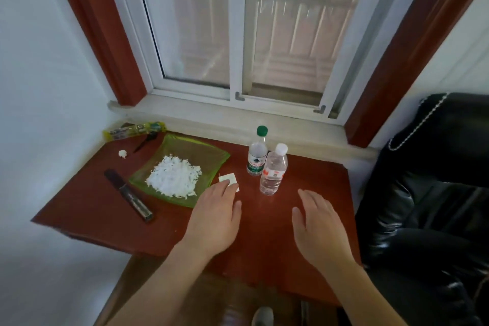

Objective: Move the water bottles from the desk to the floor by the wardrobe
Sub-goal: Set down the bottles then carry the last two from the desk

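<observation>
Though cluttered, red desk [312,180] beneath white window [238,34] — black armchair [436,167] beside.

Left fingers [224,189] half cover a paper slip [228,178].

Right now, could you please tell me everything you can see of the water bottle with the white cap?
The white-capped bottle is clear plastic with a white cap and a pale label with red marks round its middle. It looks nearly full of clear liquid. It stands upright on the red-brown desk, close beside the green-capped bottle behind it. Nothing grips it; the right hand hovers nearby.
</observation>
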A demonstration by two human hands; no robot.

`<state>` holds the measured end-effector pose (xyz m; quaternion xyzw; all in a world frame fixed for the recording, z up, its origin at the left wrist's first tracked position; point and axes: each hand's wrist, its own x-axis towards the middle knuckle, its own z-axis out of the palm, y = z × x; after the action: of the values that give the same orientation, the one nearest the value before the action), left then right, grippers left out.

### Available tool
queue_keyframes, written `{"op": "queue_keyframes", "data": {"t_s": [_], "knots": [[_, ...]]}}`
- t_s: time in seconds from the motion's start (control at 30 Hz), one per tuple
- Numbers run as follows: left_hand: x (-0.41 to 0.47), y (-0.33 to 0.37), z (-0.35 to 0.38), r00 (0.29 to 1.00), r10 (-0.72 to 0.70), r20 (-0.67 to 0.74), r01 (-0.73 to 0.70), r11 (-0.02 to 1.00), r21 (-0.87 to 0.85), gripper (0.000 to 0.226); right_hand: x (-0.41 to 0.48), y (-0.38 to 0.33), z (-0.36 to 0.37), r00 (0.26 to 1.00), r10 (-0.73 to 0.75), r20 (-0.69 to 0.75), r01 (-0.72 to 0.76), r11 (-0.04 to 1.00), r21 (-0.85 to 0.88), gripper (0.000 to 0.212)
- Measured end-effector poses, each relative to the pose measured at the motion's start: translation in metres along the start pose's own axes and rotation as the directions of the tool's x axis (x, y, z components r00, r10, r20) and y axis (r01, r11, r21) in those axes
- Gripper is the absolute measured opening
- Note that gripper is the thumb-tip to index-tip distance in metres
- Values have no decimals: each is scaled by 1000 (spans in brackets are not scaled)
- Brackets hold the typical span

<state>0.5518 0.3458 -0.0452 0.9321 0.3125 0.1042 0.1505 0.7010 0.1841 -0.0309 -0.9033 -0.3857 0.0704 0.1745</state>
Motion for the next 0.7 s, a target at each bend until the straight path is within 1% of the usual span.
{"op": "queue_keyframes", "data": {"t_s": [0.13,0.27,0.33,0.43,0.53,0.7], "knots": [[54,6,7,1000,17,-6,-17,1000,-22,48,49,6,0,999,-37,-24,38,998,52,51],[110,11,5,998,50,-41,-52,997,-49,46,101,8,-3,993,-104,-61,107,993,43,48],[138,9,5,997,62,-42,-65,996,-61,46,126,6,-5,991,-120,-55,123,991,50,48],[176,3,10,998,63,12,-62,997,-55,52,159,4,-4,993,-119,0,119,991,60,51],[208,-2,20,996,60,73,-57,997,-50,57,183,3,1,994,-78,77,73,995,62,54],[239,-6,37,978,110,177,-104,994,-47,62,201,2,15,988,-24,155,13,997,71,60]]}}
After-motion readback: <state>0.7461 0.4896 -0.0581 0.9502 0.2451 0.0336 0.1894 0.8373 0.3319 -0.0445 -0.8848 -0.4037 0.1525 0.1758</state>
